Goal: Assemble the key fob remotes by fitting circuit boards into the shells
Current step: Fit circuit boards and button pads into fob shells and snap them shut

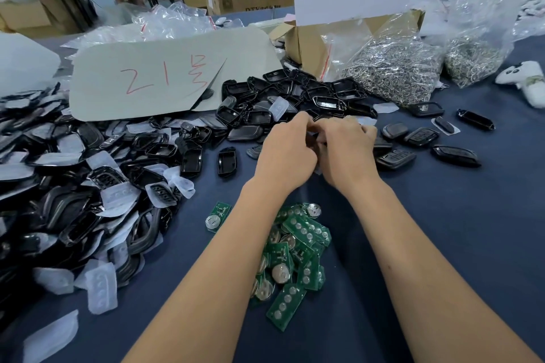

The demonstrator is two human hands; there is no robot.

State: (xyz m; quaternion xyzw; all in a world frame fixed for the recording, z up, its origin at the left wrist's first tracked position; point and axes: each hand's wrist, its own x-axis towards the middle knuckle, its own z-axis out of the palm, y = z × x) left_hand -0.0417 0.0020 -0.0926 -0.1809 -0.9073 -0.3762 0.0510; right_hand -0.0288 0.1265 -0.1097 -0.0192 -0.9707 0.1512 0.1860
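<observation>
At the left edge of the bench (442,244), a deep heap of black shells (88,186) mixed with translucent button pads (101,286). Behind it, toward the far edge, a grey card (165,74) marked in red, lying over the heap. At mid-bench near the front edge, a loose pile of green circuit boards (298,247) with coin cells, one stray board (217,216) just left of it. Above the boards, left hand (287,153) and right hand (345,150) pressed together, fingers (298,124) of both curled inward around something small between them; hidden by the knuckles, so cannot tell what. Beyond the hands, a second spread of open black shells (295,97) reaching a brown carton (306,44). Right of the hands, several closed fobs (421,135) lying apart on the blue cloth. Toward the far right corner, two clear bags of metal key rings (395,71), then a white object (525,79) at the right edge
</observation>
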